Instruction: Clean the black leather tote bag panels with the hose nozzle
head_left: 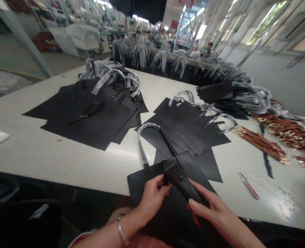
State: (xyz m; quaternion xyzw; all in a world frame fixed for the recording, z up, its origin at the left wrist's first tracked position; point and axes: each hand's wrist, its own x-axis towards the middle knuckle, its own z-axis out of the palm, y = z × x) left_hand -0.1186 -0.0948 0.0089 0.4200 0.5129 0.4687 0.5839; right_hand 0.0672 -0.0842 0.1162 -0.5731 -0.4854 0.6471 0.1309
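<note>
A black bag panel (139, 182) lies at the table's near edge, partly over my lap, with a plastic-wrapped handle (141, 146) arching up from its top. Across its upper part runs a wide black leather strap (177, 177) with a small dark stud-like spot. My left hand (152, 194) is closed, pinching a narrow black end beneath the strap's upper part. Around the strap's lower length, my right hand (209, 205) is closed with the thumb on top. The fingertips of both hands are partly hidden.
Black panels with wrapped handles are piled at left (90, 117) and right (186, 124). A pink-handled cutter (249, 186) lies on the white table (111, 168). Brown straps with gold hardware (261, 143) are bundled at right. Behind hang several rows of wrapped handles (160, 60).
</note>
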